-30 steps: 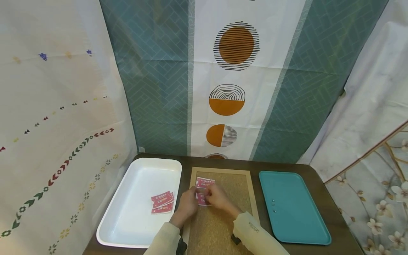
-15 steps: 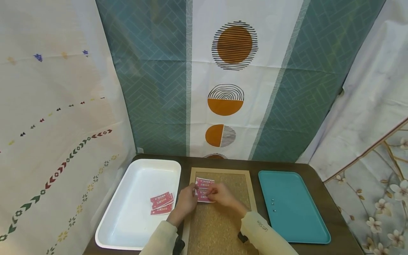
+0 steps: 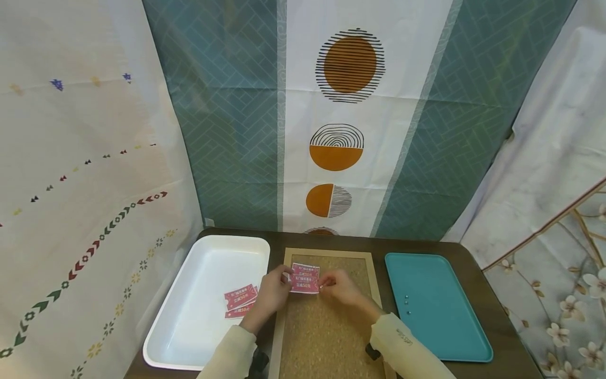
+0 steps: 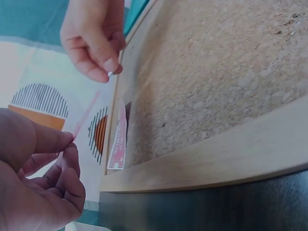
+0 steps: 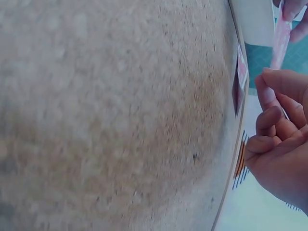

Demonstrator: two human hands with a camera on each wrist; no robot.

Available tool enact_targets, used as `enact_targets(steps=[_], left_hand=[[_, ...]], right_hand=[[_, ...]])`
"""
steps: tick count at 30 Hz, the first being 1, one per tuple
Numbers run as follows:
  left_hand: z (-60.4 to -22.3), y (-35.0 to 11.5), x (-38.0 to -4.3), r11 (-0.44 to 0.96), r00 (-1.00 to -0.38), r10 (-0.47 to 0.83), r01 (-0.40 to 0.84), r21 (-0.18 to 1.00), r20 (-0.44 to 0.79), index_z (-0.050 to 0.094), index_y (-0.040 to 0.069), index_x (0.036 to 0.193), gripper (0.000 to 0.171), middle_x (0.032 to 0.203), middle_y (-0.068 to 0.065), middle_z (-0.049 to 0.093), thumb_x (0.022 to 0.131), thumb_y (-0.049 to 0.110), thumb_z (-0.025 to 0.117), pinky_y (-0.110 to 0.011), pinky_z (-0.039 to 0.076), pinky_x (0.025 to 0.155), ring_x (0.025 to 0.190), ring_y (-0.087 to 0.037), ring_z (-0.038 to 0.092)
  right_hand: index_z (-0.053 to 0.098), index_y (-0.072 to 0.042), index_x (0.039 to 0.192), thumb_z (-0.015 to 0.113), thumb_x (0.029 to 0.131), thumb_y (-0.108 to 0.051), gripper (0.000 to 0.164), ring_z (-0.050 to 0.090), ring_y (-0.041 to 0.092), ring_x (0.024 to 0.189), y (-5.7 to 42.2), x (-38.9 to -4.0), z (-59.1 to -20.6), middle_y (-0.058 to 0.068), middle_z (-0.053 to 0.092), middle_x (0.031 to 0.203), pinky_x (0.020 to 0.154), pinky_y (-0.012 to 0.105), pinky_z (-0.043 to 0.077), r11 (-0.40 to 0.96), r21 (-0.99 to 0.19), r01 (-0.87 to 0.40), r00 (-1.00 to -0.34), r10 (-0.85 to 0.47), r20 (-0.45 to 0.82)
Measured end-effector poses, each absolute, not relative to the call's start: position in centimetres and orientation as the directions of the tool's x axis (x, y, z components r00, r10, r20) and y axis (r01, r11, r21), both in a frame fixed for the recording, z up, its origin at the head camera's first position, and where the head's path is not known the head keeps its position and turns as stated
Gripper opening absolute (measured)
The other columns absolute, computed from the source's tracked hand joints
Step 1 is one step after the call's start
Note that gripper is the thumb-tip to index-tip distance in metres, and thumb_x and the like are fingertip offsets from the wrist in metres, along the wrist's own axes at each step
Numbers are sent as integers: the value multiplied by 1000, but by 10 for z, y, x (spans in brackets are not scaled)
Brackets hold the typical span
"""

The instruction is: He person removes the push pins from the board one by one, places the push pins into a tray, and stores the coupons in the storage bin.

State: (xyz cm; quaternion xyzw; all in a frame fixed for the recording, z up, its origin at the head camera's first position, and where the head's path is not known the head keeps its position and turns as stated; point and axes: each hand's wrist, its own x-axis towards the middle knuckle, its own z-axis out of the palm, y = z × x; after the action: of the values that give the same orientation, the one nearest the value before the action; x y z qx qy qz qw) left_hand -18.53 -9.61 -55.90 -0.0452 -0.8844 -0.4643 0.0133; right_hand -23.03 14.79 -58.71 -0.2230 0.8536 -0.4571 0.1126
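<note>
My left hand (image 3: 274,289) pinches the left edge of a pink paper coupon (image 3: 304,285) between thumb and fingertips. In the left wrist view this coupon (image 4: 86,113) appears edge-on, raised over the corkboard. Its upper part overlaps a second pink coupon (image 3: 305,268), which lies at the board's upper left with one edge lifted. At the held coupon's right edge is my right hand (image 3: 342,287), thumb and forefinger together. A tiny silvery thumbtack (image 4: 110,73) shows between those fingertips in the left wrist view. Beneath both hands lies the wood-framed corkboard (image 3: 331,331).
To the left stands a white tray (image 3: 184,326) with several pink coupons (image 3: 241,298) overlapping inside. A teal tray (image 3: 440,300) on the right carries small silvery tacks (image 3: 406,302) near its left side. Patterned cloths (image 3: 227,131) hang behind the dark table.
The held coupon has moved up the board, from below the other coupon to overlapping it. My right hand has drawn rightward from over the coupon to its right edge.
</note>
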Motion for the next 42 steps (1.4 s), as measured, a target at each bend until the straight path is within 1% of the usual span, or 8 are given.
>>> enact_targets(steps=[3,6,15,21,25,29,36,42], left_hand=[[-554,-98,-186,561,-995,50,97,822,83,68,-2,123,26,82,-4,63,96,1,70,-24,49,53,63,-12,57],[-551,-102,-187,561,-993,34,114,820,115,69,-2,121,27,82,-5,63,95,-1,72,-23,47,53,63,-12,56],[-546,-116,-190,561,-993,-11,91,823,118,71,1,119,26,82,-5,65,93,0,73,-24,46,53,63,-12,56],[-548,-131,-191,568,-996,-47,34,823,74,69,3,122,28,90,-9,67,95,3,73,-26,50,54,66,-15,59],[-551,-140,-193,584,-996,-58,15,812,60,67,3,124,29,93,-11,68,95,4,73,-28,53,57,68,-16,59],[-551,-147,-193,595,-996,-60,13,804,61,66,3,126,30,93,-11,68,96,4,72,-29,53,58,68,-16,59],[-548,-159,-191,621,-994,-89,-10,784,57,64,4,127,32,94,-11,68,96,4,71,-27,51,59,71,-17,61],[-548,-172,-190,652,-993,-108,-30,758,54,63,4,129,33,96,-11,68,97,7,72,-28,51,64,74,-17,62]], right_hand=[[76,-2,100,71,93,6,13,64,14,84,155,-231,-587,9,74,95,71,27,55,491,-826,-277,-876,-482,7],[76,-2,104,70,94,6,14,65,14,85,163,-230,-586,8,74,98,73,27,56,508,-816,-277,-874,-487,-7],[75,6,105,71,91,7,14,64,12,82,180,-230,-584,10,74,94,68,25,55,491,-825,-282,-879,-477,16],[76,2,102,72,93,3,10,63,12,82,191,-233,-587,7,73,93,71,26,54,512,-815,-271,-893,-450,14],[76,1,99,73,90,3,9,63,10,80,198,-232,-588,8,74,91,70,25,54,526,-802,-284,-901,-433,35],[76,1,98,74,89,4,10,64,9,80,204,-232,-588,9,74,91,71,25,55,533,-793,-295,-901,-432,45],[76,0,98,75,91,1,8,65,11,83,215,-229,-586,6,74,92,70,26,55,559,-790,-253,-919,-395,15],[76,-2,98,77,90,2,9,65,12,84,226,-229,-589,4,73,92,69,25,54,584,-778,-233,-933,-360,9]])
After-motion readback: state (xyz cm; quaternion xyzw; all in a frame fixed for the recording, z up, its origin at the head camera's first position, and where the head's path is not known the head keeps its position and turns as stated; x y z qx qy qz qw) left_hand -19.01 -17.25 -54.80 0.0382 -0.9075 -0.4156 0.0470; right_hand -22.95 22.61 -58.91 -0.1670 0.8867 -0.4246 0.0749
